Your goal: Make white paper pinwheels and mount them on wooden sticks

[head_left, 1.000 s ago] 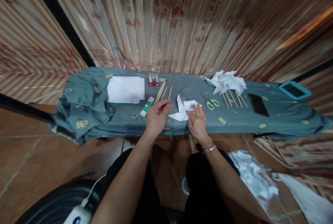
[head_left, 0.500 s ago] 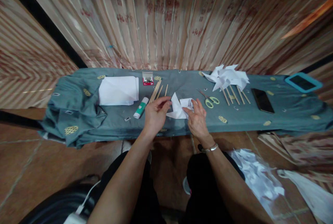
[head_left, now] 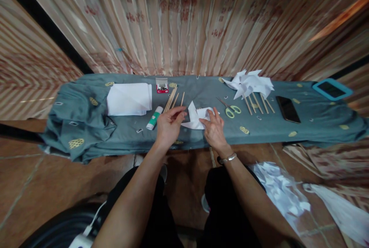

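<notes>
A folded white paper shape (head_left: 195, 118) lies on the blue-grey cloth (head_left: 123, 132) that covers the table, near its front edge. My right hand (head_left: 213, 129) rests on the paper's right part with its fingers pressing it down. My left hand (head_left: 168, 125) is just left of the paper, thumb and fingers pinched together by the paper's left tip. Whatever sits between those fingertips is too small to see. Loose wooden sticks (head_left: 173, 100) lie just behind my left hand, and a green and white glue stick (head_left: 154, 118) lies to its left.
A stack of white sheets (head_left: 129, 99) and a small red box (head_left: 162, 85) lie at the back left. Right of the paper are green-handled scissors (head_left: 231, 110), finished paper pinwheels (head_left: 250, 84) on sticks, a black phone (head_left: 285, 109) and a blue-cased tablet (head_left: 331, 88). Paper scraps (head_left: 278, 192) litter the floor.
My right hand has slid a little left over the folded paper. My left hand stays pinched beside it. The view has shifted slightly.
</notes>
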The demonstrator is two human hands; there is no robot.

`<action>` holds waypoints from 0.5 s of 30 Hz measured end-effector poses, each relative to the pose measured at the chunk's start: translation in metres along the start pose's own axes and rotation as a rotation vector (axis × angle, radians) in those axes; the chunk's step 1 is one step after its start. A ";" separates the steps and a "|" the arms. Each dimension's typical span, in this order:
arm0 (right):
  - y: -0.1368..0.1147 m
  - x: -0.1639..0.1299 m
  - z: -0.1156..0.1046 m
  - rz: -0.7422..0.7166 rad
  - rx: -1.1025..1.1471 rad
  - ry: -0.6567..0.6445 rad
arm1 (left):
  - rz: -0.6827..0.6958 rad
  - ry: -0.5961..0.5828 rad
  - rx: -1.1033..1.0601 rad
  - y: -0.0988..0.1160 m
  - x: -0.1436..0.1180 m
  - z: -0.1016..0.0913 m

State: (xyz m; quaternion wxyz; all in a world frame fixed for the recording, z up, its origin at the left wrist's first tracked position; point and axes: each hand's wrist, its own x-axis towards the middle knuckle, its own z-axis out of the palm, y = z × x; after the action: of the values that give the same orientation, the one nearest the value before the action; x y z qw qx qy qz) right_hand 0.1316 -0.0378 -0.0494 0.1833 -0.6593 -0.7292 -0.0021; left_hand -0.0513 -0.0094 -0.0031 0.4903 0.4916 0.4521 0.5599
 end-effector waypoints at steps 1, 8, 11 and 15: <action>0.000 0.000 0.000 0.009 0.008 -0.001 | 0.001 0.004 0.000 -0.001 0.001 -0.001; -0.001 -0.004 0.006 0.025 0.026 0.015 | -0.023 0.018 0.002 0.003 0.002 -0.010; -0.002 -0.004 0.006 0.020 0.019 -0.012 | -0.025 0.027 -0.010 0.007 0.001 -0.008; -0.002 0.001 0.002 0.009 -0.002 -0.032 | -0.006 0.037 -0.067 0.012 0.002 0.001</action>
State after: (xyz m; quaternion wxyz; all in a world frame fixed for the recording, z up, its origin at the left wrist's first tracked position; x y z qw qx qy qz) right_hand 0.1295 -0.0363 -0.0502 0.1709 -0.6629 -0.7289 0.0083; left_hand -0.0515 -0.0082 0.0089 0.4996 0.4632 0.4436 0.5822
